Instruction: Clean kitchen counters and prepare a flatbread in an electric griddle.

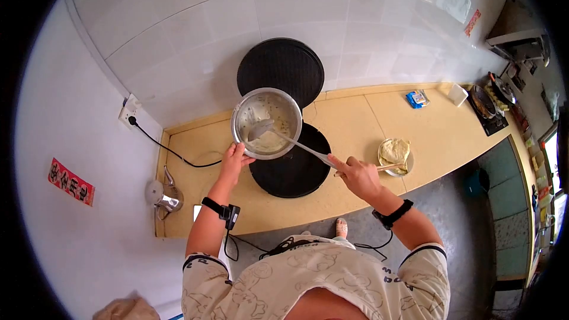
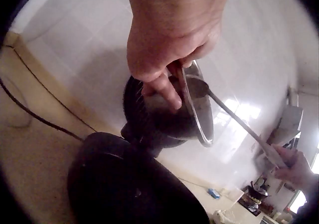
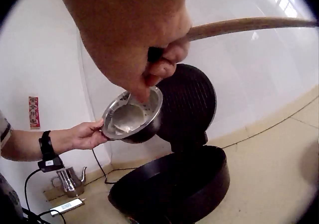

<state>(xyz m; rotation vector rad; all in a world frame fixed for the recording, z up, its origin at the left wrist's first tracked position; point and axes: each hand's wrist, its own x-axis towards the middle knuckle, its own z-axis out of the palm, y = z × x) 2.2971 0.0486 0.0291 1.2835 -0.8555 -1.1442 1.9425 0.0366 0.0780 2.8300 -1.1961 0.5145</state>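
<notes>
A metal bowl (image 1: 267, 123) with pale batter and dark flecks inside is tilted above a round black electric pan (image 1: 290, 166), whose ridged lid (image 1: 280, 71) stands raised behind. My left hand (image 1: 235, 163) grips the bowl's rim at its near left side, thumb and fingers on either side of the wall in the left wrist view. My right hand (image 1: 357, 178) holds a ladle (image 1: 305, 149) by its handle, with a wooden stick (image 3: 249, 25) also in that grip. The ladle's head (image 1: 261, 128) rests inside the bowl.
A bowl with a folded flatbread (image 1: 395, 151) stands right of the pan. A metal kettle (image 1: 170, 195) is at the counter's left end, near a power cord (image 1: 178, 155) running to a wall socket. Further right are a blue packet (image 1: 417, 99) and a wok (image 1: 483, 102).
</notes>
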